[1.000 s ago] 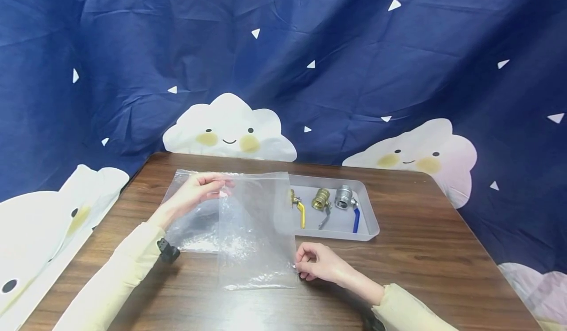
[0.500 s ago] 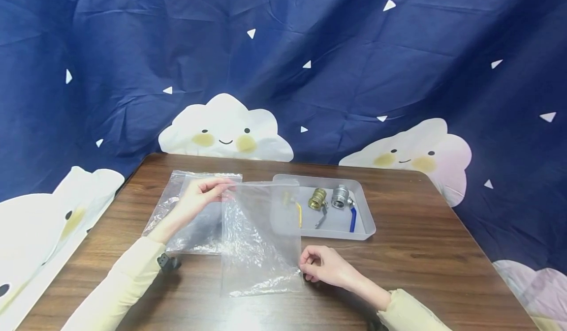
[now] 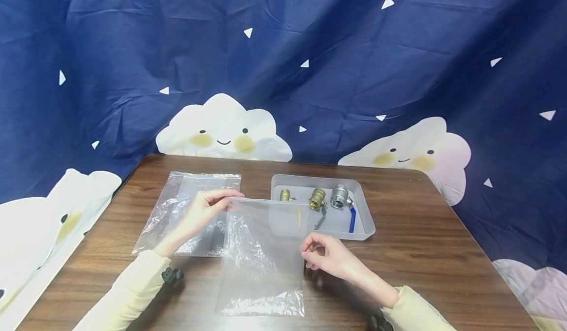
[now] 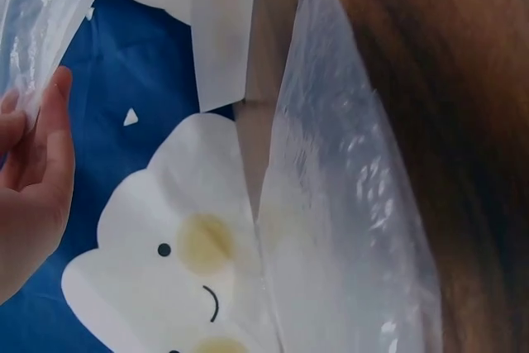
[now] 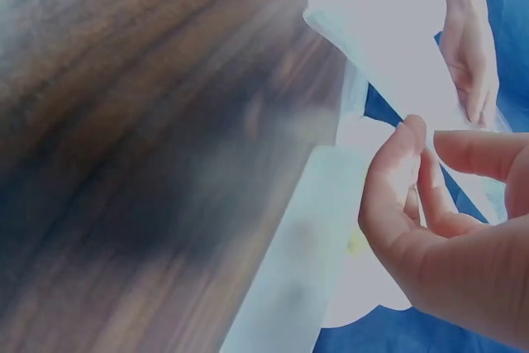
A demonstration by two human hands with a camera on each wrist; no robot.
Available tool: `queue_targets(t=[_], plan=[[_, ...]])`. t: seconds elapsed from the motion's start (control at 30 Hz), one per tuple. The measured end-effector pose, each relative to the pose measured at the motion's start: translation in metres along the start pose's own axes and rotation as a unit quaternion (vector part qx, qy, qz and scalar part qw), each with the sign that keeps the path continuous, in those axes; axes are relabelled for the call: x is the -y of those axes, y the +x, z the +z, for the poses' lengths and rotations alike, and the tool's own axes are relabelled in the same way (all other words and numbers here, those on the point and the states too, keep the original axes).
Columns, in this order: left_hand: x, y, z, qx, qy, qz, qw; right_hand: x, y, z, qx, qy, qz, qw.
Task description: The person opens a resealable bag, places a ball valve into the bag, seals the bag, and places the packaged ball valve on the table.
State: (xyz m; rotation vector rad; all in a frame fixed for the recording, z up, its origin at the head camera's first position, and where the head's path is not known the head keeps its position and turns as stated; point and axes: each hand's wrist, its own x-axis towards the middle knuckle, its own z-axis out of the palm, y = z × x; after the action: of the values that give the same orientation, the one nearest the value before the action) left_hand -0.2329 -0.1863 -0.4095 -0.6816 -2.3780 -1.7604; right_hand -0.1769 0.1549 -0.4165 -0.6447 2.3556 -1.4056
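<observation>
A clear zip-lock bag [image 3: 266, 262] hangs upright over the front of the table. My left hand [image 3: 211, 205] pinches its top left corner between thumb and fingers. At the bag's right edge my right hand [image 3: 328, 256] has its fingers bent. In the right wrist view that hand's thumb and index fingertips [image 5: 413, 126] stand slightly apart, with the bag behind them. Another clear zip-lock bag [image 3: 170, 208] lies flat behind the left arm. Through the held bag's upper right part, the yellow handle of a brass ball valve [image 3: 285, 195] shows faintly.
A translucent plastic tray [image 3: 367, 223] stands at the back, partly behind the held bag. Besides the brass valve, it holds a brass ball valve with a grey handle [image 3: 317, 199] and a silver one with a blue handle [image 3: 339, 196]. A blue cloud-print curtain [image 3: 283, 65] hangs behind the table.
The held bag has come down and nearer, its top edge now lower and its bottom edge closer to the front. The left hand lowered with it; the right hand rose slightly along its edge.
</observation>
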Motion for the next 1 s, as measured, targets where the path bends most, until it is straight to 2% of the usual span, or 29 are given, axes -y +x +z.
queue_targets(t=[0.37, 0.53, 0.7, 0.9, 1.0], plan=[[-0.005, -0.01, 0.01, 0.035, -0.031, 0.015, 0.9988, -0.008, 0.002, 0.002, -0.034, -0.019, -0.005, 0.9992], [-0.012, -0.015, 0.017, 0.026, 0.0, 0.016, 0.9995, -0.015, 0.002, 0.003, -0.055, -0.059, -0.031, 0.9962], [-0.019, -0.021, 0.023, 0.025, -0.007, 0.005, 0.9997, -0.021, 0.001, 0.004, -0.073, -0.108, -0.065, 0.9893], [-0.019, -0.026, 0.026, 0.018, -0.021, 0.028, 0.9992, -0.02, -0.001, 0.0, -0.083, -0.119, -0.076, 0.9865], [-0.015, -0.026, 0.025, 0.011, -0.017, 0.04, 0.999, -0.015, -0.001, -0.004, -0.106, -0.155, -0.109, 0.9761]])
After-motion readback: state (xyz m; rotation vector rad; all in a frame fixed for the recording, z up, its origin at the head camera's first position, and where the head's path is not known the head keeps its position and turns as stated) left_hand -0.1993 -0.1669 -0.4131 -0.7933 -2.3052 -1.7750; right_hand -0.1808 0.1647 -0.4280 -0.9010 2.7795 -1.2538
